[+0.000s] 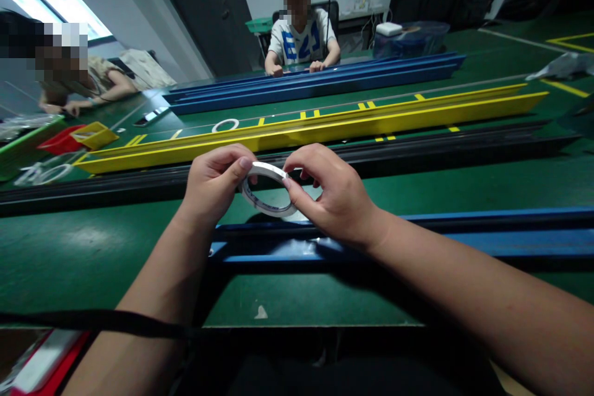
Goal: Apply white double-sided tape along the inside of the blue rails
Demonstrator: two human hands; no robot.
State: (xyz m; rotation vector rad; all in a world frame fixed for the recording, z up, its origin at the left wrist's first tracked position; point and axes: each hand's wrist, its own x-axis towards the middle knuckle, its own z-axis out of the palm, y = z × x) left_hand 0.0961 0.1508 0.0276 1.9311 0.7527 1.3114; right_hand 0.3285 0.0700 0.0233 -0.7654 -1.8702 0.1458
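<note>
At left, the left hand [218, 173] is nearly closed, pinching the white tape roll [269, 169] by its upper left rim, probably to keep it steady above the green worktop [93, 247]. The right hand [338, 192] brings thumb and index finger almost together on the right side of the rim, other fingers curled, perhaps for a finer grip. The left fingertips are partly hidden behind the roll; its inner print is unreadable, and whether a tape end is lifted, one cannot tell. The right forearm covers part of the blue profile [510, 241], which the right picture edge cuts.

Hands [214, 178] hold white tape roll [269, 169]
</note>
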